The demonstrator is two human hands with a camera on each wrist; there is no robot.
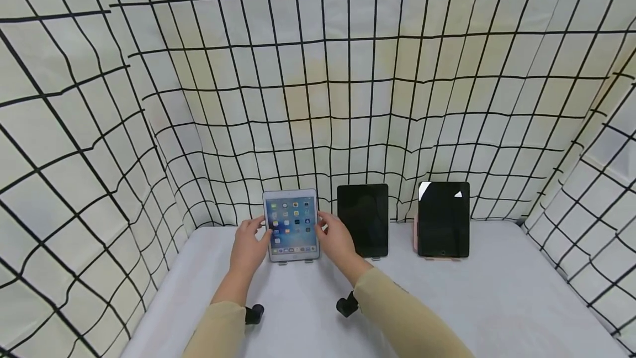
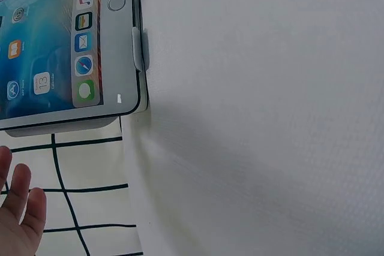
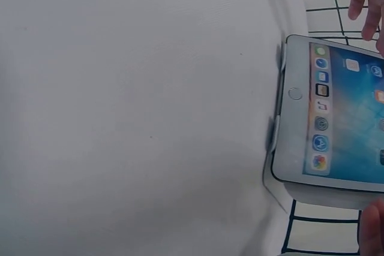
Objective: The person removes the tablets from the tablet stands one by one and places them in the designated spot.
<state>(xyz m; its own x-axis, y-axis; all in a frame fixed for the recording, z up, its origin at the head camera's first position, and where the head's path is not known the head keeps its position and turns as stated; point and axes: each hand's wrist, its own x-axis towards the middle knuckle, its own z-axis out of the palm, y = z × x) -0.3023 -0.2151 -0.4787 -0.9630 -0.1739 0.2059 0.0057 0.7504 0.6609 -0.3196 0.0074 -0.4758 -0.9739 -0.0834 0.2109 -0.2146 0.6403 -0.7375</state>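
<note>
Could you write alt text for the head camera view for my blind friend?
A person's left hand and right hand flank a white-framed rectangular tablet, its lit blue screen showing app icons. It stands on a white table, two black-screened rectangular tablets to its right, a black-gridded white wall behind.

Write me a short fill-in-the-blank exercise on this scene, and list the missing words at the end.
1. The left hand and right hand are at opposite sides of the lit tablet, whose frame is ____.
2. The middle tablet stands nearer to the person's ____ hand than to the other.
3. Counting the far-right tablet, there are ____ tablets in all.
4. The wall behind them carries a grid of ____ lines.

Missing words: white; right; three; black.
</note>
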